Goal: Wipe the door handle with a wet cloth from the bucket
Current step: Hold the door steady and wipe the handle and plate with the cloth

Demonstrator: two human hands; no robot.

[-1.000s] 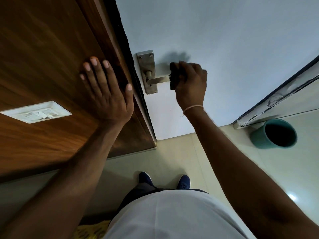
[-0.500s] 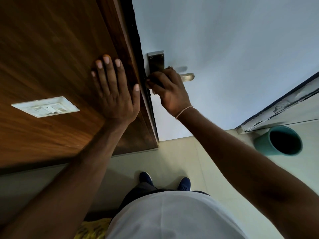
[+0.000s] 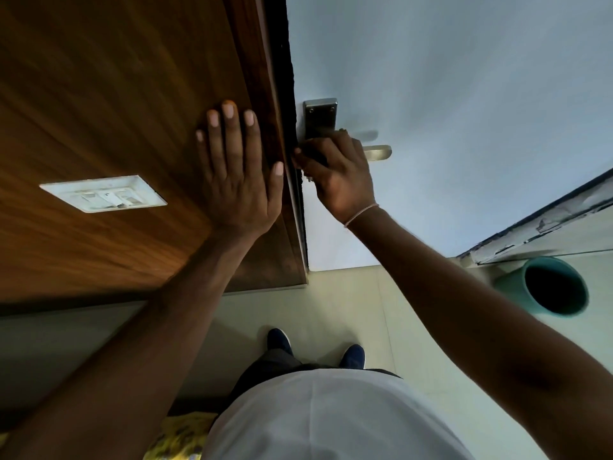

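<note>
Since a second ago the right hand (image 3: 338,174) has slid along the lever from its free end to the base by the backplate, and the rounded tip of the door handle (image 3: 378,153) now shows bare to its right. That hand is curled shut around a dark cloth (image 3: 315,157), of which only a small bunched patch shows between the fingers, pressed against the brushed-metal lever where it meets the rectangular backplate (image 3: 320,119) with its two screws. The handle sits at the left edge of the smooth, pale grey door (image 3: 464,111). The left hand (image 3: 237,171) lies flat and spread on the glossy, streaky-grained wood panel (image 3: 116,111), thumb near the dark door frame edge, holding nothing. A white rectangular switch plate (image 3: 102,194) is set into the panel left of that hand. On the pale tiled floor (image 3: 348,300) near the door's lower right corner stands the round teal bucket (image 3: 547,287), its inside dark.
</note>
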